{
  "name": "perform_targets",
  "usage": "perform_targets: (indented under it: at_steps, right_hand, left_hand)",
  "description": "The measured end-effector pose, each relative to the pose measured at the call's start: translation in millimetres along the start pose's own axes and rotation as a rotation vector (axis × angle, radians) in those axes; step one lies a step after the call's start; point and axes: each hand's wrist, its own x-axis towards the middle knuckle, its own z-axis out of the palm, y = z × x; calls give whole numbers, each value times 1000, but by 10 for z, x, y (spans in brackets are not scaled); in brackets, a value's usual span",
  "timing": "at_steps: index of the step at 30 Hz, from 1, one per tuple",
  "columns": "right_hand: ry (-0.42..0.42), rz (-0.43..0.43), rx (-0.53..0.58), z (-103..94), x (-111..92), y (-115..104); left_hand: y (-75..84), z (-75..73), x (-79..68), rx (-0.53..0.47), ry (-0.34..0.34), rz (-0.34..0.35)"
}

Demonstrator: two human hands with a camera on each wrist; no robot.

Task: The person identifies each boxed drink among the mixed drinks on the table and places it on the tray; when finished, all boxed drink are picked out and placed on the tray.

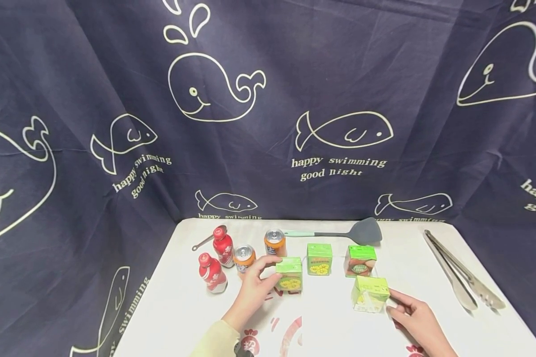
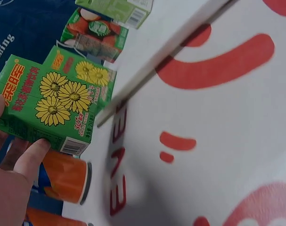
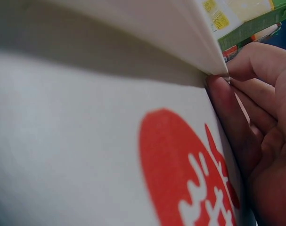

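My left hand (image 1: 256, 282) grips a green drink carton (image 2: 53, 103) with yellow flowers, thumb and fingers at its sides. Right behind that carton in the left wrist view is a second flowered carton (image 1: 319, 259). My right hand (image 3: 270, 103) pinches the corner of a flat white panel (image 3: 147, 33) between thumb and forefinger. The panel leans over the table and casts a shadow; its straight left edge cuts across the red print in the head view. Close by the right fingertips is a pale green carton (image 1: 369, 295), and behind it a red-and-green carton (image 1: 360, 262).
Two red bottles (image 1: 213, 272) and orange cans (image 1: 274, 242) stand to the left, by a small spoon (image 1: 207, 239). A spatula (image 1: 366, 231) lies along the back and metal tongs (image 1: 462, 272) at the right. A dark whale-print curtain (image 1: 268, 139) surrounds the white table (image 1: 161, 317).
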Motion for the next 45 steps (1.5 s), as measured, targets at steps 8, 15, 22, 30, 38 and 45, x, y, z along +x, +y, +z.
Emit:
perform_targets:
  at_steps: [8,15,22,30,38,45]
  right_hand:
    - [-4,15,-10,3,9,4]
    - [4,4,11,5,-2,-2]
    - [-5,0,-1,21,11,3]
    - [-13,25,-9,-1,9,-5]
    - [0,15,8,3,7,8]
    - [0,20,3,6,17,17]
  left_hand:
    - [98,161,34,32,-46,-16]
    - [97,317,35,12,-82,4]
    - [31,480,31,2,-115,-14]
    - [9,670,-3,98,-106,-6]
    - [-27,763,-27,107,-99,7]
    - [-58,783,-24,115,-91,-3]
